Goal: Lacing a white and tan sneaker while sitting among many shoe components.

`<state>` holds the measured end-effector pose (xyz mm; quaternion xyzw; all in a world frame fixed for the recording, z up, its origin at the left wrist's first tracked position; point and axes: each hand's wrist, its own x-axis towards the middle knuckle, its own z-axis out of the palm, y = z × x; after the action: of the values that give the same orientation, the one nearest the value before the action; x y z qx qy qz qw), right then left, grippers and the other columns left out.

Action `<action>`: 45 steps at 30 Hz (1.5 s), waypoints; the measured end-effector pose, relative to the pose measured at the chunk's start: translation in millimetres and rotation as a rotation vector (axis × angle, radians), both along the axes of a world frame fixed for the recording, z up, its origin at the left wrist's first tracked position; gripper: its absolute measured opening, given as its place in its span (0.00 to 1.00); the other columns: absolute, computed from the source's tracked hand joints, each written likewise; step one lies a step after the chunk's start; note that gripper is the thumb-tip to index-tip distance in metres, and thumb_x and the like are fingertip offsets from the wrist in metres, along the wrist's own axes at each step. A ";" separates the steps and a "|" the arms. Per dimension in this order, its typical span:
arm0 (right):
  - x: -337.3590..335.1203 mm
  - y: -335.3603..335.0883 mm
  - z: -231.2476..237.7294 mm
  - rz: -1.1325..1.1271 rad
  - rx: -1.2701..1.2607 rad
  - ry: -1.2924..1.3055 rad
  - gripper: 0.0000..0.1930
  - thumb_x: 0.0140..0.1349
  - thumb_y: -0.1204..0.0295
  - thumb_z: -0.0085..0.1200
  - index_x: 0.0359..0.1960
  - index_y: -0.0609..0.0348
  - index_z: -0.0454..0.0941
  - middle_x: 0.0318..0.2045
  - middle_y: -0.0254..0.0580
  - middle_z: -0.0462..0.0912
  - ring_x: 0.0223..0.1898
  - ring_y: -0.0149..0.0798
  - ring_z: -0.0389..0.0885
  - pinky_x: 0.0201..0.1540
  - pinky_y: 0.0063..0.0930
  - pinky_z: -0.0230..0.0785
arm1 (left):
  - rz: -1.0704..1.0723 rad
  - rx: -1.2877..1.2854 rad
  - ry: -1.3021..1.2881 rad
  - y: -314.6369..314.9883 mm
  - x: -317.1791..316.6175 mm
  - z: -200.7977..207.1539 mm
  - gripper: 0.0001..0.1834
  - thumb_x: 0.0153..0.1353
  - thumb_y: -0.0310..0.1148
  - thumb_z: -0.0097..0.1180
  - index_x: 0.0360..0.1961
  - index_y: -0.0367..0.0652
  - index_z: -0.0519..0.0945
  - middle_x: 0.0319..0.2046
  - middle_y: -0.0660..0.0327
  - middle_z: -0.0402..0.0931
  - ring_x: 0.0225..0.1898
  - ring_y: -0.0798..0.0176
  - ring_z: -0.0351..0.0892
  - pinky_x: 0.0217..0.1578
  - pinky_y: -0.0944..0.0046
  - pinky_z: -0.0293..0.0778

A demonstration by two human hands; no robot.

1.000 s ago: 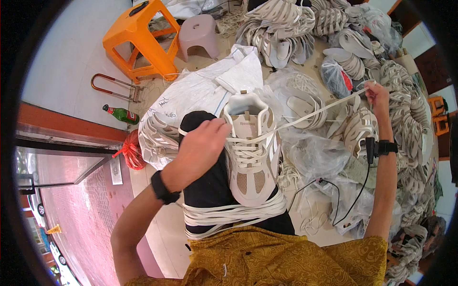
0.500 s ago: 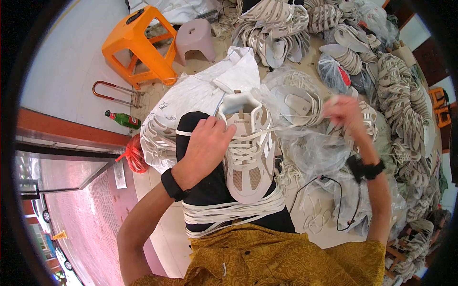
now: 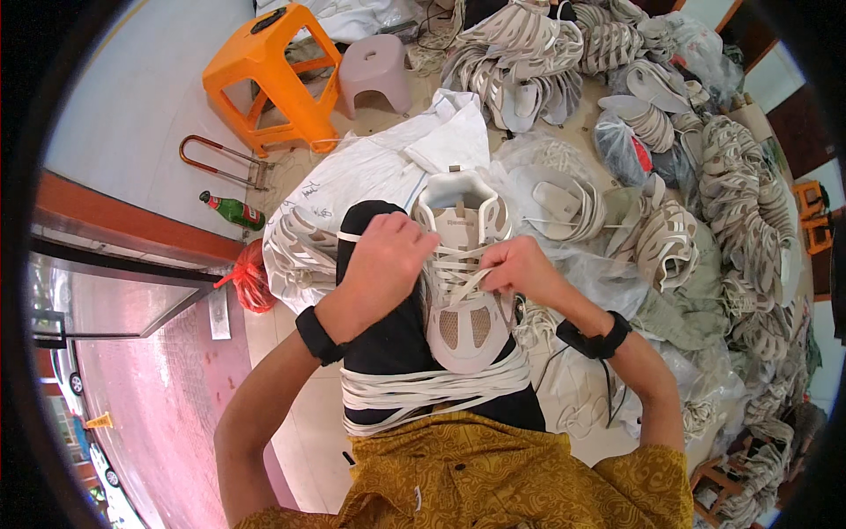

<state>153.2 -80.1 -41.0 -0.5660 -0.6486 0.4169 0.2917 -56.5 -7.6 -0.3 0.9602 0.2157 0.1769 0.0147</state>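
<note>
A beige and white sneaker rests on my black-trousered leg, toe toward me, with a flat cream shoelace crisscrossed over its tongue. My left hand is closed against the shoe's left side by the upper eyelets; its fingertips hide what they grip. A white strip runs from under that hand over my knee. At the right row of eyelets, my right hand pinches the shoelace between thumb and fingers. Many loose laces lie across my thighs just below the toe.
Stacked shoe uppers and plastic bags fill the right side. A white sack spreads beyond my knees. At the far left stand an orange stool and a small grey stool; a green bottle lies near a red bag.
My right hand has come in from the far right, where it had the shoelace drawn out, to the shoe's right eyelets. My left hand stays at the left side.
</note>
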 end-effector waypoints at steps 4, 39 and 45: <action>7.1 15.7 4.7 -0.086 -0.591 0.680 0.02 0.40 0.81 0.52 0.18 0.63 0.74 0.11 0.30 0.68 0.10 0.21 0.60 0.11 0.16 0.44 | -0.074 -0.112 -0.038 -22.1 14.4 -5.1 0.13 0.38 0.26 0.55 0.30 0.41 0.73 0.22 0.60 0.66 0.29 0.58 0.67 0.31 0.62 0.65; 21.6 16.4 -1.1 -0.036 -0.359 0.470 0.03 0.41 0.77 0.56 0.17 0.61 0.75 0.11 0.27 0.67 0.13 0.19 0.60 0.16 0.15 0.46 | 0.145 -0.159 0.231 -2.3 -1.8 -5.2 0.04 0.47 0.28 0.49 0.24 0.38 0.70 0.21 0.55 0.70 0.24 0.53 0.74 0.23 0.59 0.71; 12.0 13.8 -2.8 -0.151 -0.229 0.361 0.02 0.41 0.77 0.57 0.17 0.60 0.76 0.14 0.27 0.69 0.15 0.19 0.61 0.17 0.15 0.50 | 0.102 -0.248 0.179 24.2 -36.0 8.9 0.04 0.48 0.29 0.47 0.20 0.41 0.71 0.18 0.52 0.70 0.25 0.49 0.73 0.26 0.54 0.68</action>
<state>165.3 -66.4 -43.8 -0.5588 -0.4901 0.5593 0.3670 -92.5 16.6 8.6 0.9507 0.2849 0.0632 0.1050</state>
